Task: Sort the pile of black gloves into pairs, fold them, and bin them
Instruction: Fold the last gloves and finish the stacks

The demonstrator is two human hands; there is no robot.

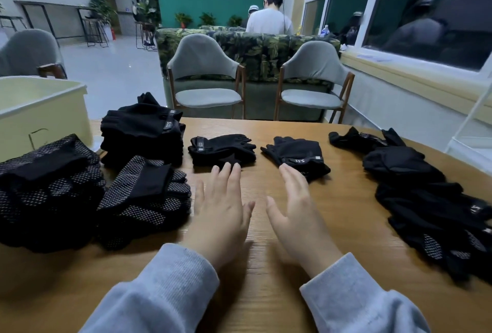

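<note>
Two black gloves with a small label strip lie side by side at the middle of the wooden table [266,287]: the left glove [222,147] and the right glove [296,155]. My left hand [219,209] hovers flat, its fingertips just short of the left glove. My right hand [298,209] is flat too, with its fingertips at the near edge of the right glove. Both hands hold nothing. A stack of folded labelled gloves [142,130] stands at the back left. Dotted-palm gloves [145,199] lie in heaps on the left. An unsorted pile [415,189] stretches along the right.
A pale yellow bin [42,111] stands at the table's far left corner. Two grey chairs [206,77] face the far edge, with a leaf-patterned sofa behind them. A person in a cap sits beyond, back turned. Windows run along the right wall.
</note>
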